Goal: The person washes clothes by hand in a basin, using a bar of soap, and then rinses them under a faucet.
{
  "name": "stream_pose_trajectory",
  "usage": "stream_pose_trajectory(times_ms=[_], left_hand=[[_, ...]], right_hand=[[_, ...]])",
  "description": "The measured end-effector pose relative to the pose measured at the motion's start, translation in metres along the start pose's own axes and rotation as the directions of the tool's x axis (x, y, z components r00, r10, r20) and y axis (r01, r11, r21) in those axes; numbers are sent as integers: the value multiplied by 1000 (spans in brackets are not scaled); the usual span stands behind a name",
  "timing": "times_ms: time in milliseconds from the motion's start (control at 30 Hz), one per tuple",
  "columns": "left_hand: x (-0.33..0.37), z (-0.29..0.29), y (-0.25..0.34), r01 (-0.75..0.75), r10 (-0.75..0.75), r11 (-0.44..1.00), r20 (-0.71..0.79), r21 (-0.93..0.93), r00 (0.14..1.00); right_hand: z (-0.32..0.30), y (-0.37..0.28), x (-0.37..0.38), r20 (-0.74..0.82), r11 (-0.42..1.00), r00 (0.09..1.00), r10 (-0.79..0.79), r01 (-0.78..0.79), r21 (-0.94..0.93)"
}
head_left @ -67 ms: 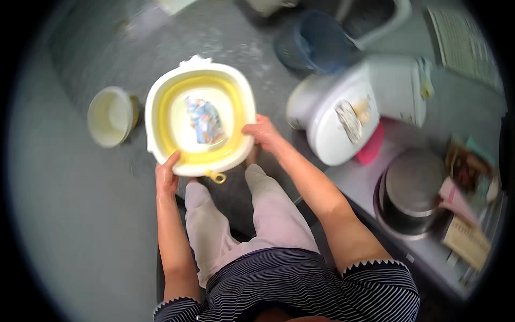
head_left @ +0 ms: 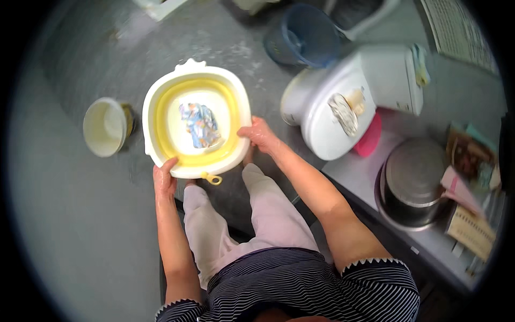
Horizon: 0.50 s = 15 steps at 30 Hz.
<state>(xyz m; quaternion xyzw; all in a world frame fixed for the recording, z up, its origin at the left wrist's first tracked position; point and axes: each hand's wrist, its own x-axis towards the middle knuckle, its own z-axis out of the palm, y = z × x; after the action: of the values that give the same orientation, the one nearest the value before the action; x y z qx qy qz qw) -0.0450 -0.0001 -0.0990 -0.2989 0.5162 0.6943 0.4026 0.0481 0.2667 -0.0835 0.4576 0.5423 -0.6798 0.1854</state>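
Between my hands I hold up a white and yellow washbasin point(head_left: 153, 91). A crumpled blue patterned cloth point(head_left: 202, 127) lies on its white bottom. My left hand point(head_left: 164, 178) grips the near left corner of the rim, thumb on top. My right hand point(head_left: 259, 134) is closed on the rim's right side, its thumb also on top and the other fingers partly hidden below. A small yellow ring tab point(head_left: 214, 180) hangs from the near edge of the basin. Both hands look wet.
A pale bucket point(head_left: 102, 129) stands on the floor to the left. At right are a white toilet point(head_left: 327, 139) with gloves on its lid, a blue bin point(head_left: 306, 40) and a pink basin point(head_left: 369, 135). A ledge carries a large lidded pot point(head_left: 413, 172) and a cardboard box point(head_left: 471, 231).
My view has shifted slightly, so the surroundings on the right sit a little further left. Both hands keep their hold on the washbasin, and the cloth stays inside.
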Motion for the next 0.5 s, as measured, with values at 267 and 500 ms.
stream_pose_trajectory(times_ms=[267, 500], left_hand=[[-33, 87, -3, 46, -74, 934, 64, 354, 995], [-7, 90, -51, 111, -152, 923, 82, 369, 985]], right_hand=[[-236, 28, -61, -444, 674, 684, -579, 94, -733], [-327, 75, -68, -705, 669, 656, -271, -398, -628]])
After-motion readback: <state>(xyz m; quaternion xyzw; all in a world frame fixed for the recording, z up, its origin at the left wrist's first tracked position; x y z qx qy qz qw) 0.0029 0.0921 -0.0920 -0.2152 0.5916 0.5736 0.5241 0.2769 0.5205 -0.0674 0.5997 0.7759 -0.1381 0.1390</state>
